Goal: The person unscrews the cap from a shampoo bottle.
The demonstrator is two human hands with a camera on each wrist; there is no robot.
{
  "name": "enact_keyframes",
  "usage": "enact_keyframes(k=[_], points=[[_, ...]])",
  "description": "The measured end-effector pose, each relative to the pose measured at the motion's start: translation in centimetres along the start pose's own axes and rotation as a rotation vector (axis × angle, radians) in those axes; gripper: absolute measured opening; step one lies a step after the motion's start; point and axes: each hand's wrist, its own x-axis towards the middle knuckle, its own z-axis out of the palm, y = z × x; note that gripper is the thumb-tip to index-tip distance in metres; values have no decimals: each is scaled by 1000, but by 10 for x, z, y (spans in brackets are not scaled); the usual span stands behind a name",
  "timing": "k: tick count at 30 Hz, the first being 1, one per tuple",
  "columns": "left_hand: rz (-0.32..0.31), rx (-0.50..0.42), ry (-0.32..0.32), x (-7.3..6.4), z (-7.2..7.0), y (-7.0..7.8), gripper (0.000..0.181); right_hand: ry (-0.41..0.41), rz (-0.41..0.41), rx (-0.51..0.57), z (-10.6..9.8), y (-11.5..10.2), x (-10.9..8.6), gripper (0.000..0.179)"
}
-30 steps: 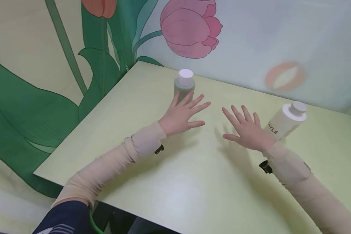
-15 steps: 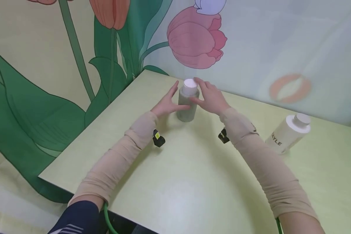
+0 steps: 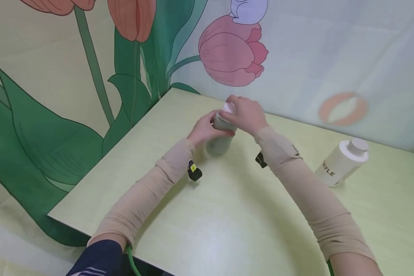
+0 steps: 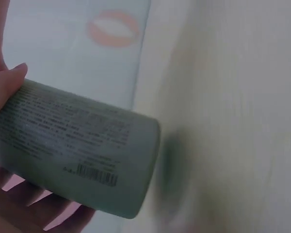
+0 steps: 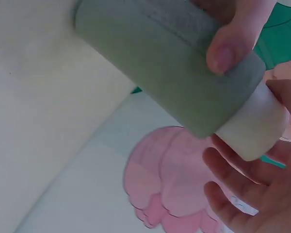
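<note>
A grey-green bottle (image 3: pixel 218 147) with a white cap (image 5: pixel 256 125) stands near the back of the table, tilted slightly. My left hand (image 3: pixel 207 129) grips its body, thumb on the near side and fingers round the other. In the left wrist view, rows of small print and a barcode show on the bottle, and its base is close over the tabletop with a dark shadow beside it. From the right, my right hand (image 3: pixel 249 115) holds the cap, thumb and fingers curled about it. Part of the cap is hidden behind that hand.
A white bottle (image 3: pixel 342 162) with dark lettering stands on the pale yellow table (image 3: pixel 214 218) to the right, beyond my right forearm. A backdrop (image 3: pixel 293 57) printed with tulips rises right behind the table's far edge. Small black cameras hang at both wrists.
Both hands came from spread fingers over the table to the green bottle. The left now grips its body and the right its cap; the bottle has tilted a little. The white bottle stayed put.
</note>
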Motion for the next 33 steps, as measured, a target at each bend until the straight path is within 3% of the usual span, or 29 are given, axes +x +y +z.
enact_keyframes(k=[6, 11, 15, 21, 26, 33], points=[[71, 155, -153, -21, 10, 24, 73, -43, 3, 24, -25, 8, -42, 38], [182, 253, -229, -35, 28, 48, 71, 18, 64, -19, -42, 17, -86, 40], [247, 310, -276, -47, 40, 61, 69, 75, 117, -64, -46, 22, -119, 44], [303, 386, -378, -73, 56, 66, 66, 68, 116, -51, -39, 27, -161, 44], [358, 428, -418, -84, 57, 63, 64, 112, 69, 16, -31, 25, -177, 37], [375, 428, -461, -84, 49, 55, 63, 249, -67, 18, -19, 24, -176, 27]])
